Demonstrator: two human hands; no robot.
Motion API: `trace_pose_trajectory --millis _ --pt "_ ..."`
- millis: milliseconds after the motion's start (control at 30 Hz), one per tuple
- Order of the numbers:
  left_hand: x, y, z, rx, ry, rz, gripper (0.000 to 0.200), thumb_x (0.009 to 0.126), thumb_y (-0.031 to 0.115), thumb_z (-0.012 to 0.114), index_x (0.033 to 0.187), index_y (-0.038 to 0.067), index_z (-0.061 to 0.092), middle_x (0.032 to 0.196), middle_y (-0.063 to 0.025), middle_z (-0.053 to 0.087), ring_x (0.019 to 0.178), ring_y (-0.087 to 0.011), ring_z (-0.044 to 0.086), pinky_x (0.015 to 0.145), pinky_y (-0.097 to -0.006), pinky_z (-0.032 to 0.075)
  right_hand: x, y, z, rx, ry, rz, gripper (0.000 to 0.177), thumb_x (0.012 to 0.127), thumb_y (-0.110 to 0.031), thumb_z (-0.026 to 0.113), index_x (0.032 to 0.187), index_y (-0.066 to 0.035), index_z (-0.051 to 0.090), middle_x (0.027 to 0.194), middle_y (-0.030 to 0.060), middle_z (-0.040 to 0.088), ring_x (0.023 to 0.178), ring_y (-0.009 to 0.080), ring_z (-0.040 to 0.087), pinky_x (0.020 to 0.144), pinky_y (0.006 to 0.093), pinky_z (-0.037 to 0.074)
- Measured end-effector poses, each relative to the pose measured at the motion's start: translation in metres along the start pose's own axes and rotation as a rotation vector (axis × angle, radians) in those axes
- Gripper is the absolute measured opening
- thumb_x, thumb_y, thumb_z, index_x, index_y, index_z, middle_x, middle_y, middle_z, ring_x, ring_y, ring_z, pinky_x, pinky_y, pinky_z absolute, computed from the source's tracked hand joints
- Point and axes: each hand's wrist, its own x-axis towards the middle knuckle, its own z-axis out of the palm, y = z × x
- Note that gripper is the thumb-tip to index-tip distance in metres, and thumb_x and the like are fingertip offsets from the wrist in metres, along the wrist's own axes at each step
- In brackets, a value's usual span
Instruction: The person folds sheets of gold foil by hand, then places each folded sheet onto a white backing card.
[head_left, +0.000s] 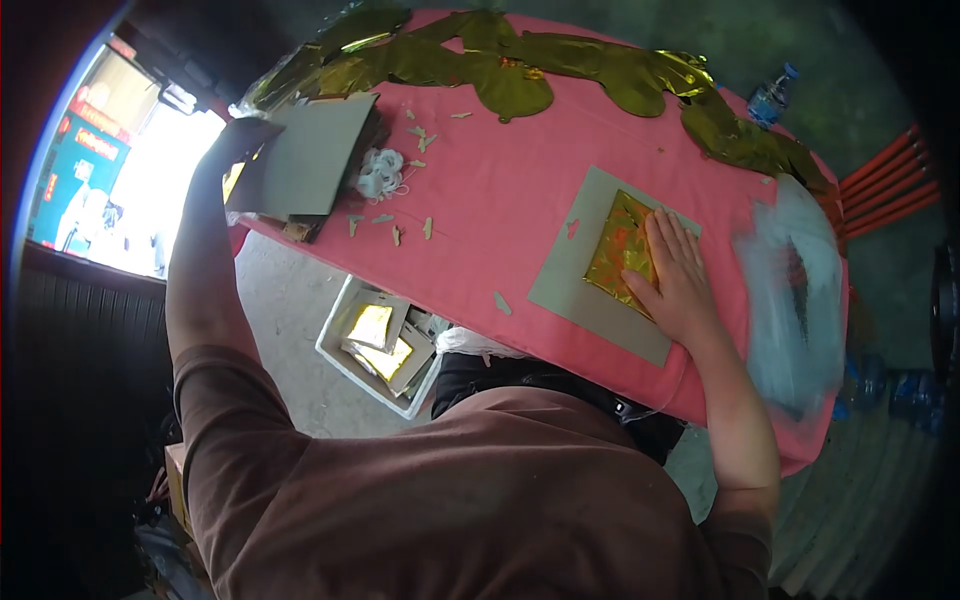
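My right hand [680,275] lies flat with fingers stretched out, pressing on the right side of a folded gold foil balloon [612,250]. Under the foil is a grey cardboard card [560,275] with a small hanger slot near its left edge. At the table's left end, my left hand [238,145] is at the outer side of a stack of grey cards [325,150]; shadow and the cards hide its fingers. A bundle of white string [380,173] sits beside that stack.
Gold foil balloons [510,85] run along the far edge of the pink-covered table [470,230]. Small grey cutouts [428,228] lie scattered. Clear plastic bags [795,290] lie at the right, a water bottle [772,95] behind. A white bin [335,350] with packed cards stands below.
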Motion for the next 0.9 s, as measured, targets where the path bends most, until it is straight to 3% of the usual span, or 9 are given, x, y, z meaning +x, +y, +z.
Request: trace_pose_trajectory --millis 67,133,200,267,433,500,700,767,900 --pt "0.075 -0.079 0.013 -0.412 0.037 0.292 0.035 0.080 0.035 0.067 0.096 0.004 0.066 0.081 -0.0113 0.066 0.071 -0.0207 0.063 0.066 -0.0339 0.051 -0.001 -0.001 -0.002 0.015 -0.003 0.000 0.073 0.088 -0.040 0.053 0.142 0.001 0.026 0.148 0.0196 0.025 0.140 0.0307 0.018 0.114 0.0435 0.013" --pt "0.081 -0.052 0.026 0.143 0.544 0.449 0.037 0.077 0.033 0.071 0.100 0.004 0.066 0.084 -0.0134 0.068 0.075 -0.0222 0.065 0.069 -0.0348 0.051 -0.002 -0.002 -0.003 0.023 0.003 0.021 0.074 0.087 -0.041 0.053 0.142 0.001 0.026 0.148 0.0197 0.024 0.140 0.0309 0.018 0.114 0.0437 0.013" --pt "0.000 0.064 0.029 0.038 0.559 0.368 0.035 0.079 0.027 0.070 0.105 0.004 0.066 0.093 -0.0139 0.068 0.082 -0.0215 0.066 0.073 -0.0335 0.051 -0.004 -0.002 -0.002 0.027 0.009 0.056 0.074 0.087 -0.041 0.053 0.141 0.002 0.026 0.148 0.0198 0.024 0.140 0.0311 0.018 0.114 0.0439 0.013" --pt "-0.003 0.116 0.055 -0.257 0.447 0.627 0.029 0.084 0.019 0.065 0.108 0.004 0.064 0.092 -0.0130 0.068 0.081 -0.0207 0.066 0.071 -0.0315 0.051 -0.003 -0.001 0.001 0.053 0.004 0.019 0.076 0.087 -0.043 0.054 0.141 0.002 0.026 0.147 0.0209 0.024 0.139 0.0323 0.019 0.113 0.0442 0.014" --pt "-0.157 0.300 0.137 -0.298 0.029 1.114 0.024 0.085 0.011 0.062 0.108 0.005 0.063 0.102 -0.0057 0.062 0.093 -0.0156 0.060 0.082 -0.0287 0.047 -0.003 0.000 0.004 0.079 0.064 0.005 0.074 0.087 -0.045 0.053 0.138 0.003 0.030 0.146 0.0223 0.027 0.138 0.0329 0.020 0.113 0.0446 0.016" --pt "-0.187 0.348 0.175 -0.381 -0.089 1.281 0.023 0.080 0.006 0.062 0.102 0.002 0.063 0.098 -0.0095 0.062 0.092 -0.0227 0.061 0.082 -0.0324 0.048 -0.003 0.000 0.004 0.085 0.091 -0.002 0.073 0.087 -0.045 0.052 0.136 0.004 0.032 0.145 0.0226 0.028 0.138 0.0329 0.021 0.112 0.0448 0.017" --pt "-0.235 0.464 0.264 -0.315 0.000 1.872 0.024 0.076 0.006 0.060 0.099 0.004 0.064 0.098 -0.0112 0.062 0.094 -0.0294 0.058 0.081 -0.0393 0.049 -0.001 -0.003 0.000 0.254 -0.270 0.157 0.072 0.085 -0.049 0.053 0.133 0.003 0.037 0.141 0.0243 0.032 0.134 0.0362 0.025 0.111 0.0422 0.021" --pt "-0.249 0.491 0.278 -0.297 0.108 1.913 0.026 0.075 0.005 0.059 0.100 0.005 0.064 0.098 -0.0107 0.062 0.094 -0.0290 0.058 0.081 -0.0383 0.049 0.001 0.006 0.025 0.097 0.275 -0.099 0.068 0.085 -0.049 0.052 0.131 -0.001 0.039 0.139 0.0237 0.034 0.131 0.0369 0.028 0.109 0.0408 0.023" --pt "-0.254 0.518 0.294 -0.123 0.137 1.958 0.013 0.073 0.005 0.057 0.084 0.008 0.065 0.091 -0.0080 0.062 0.093 -0.0272 0.059 0.080 -0.0371 0.051 0.004 0.002 0.014 0.175 0.237 -0.121 0.067 0.084 -0.040 0.053 0.128 0.009 0.039 0.137 0.0281 0.034 0.130 0.0420 0.030 0.107 0.0455 0.025"
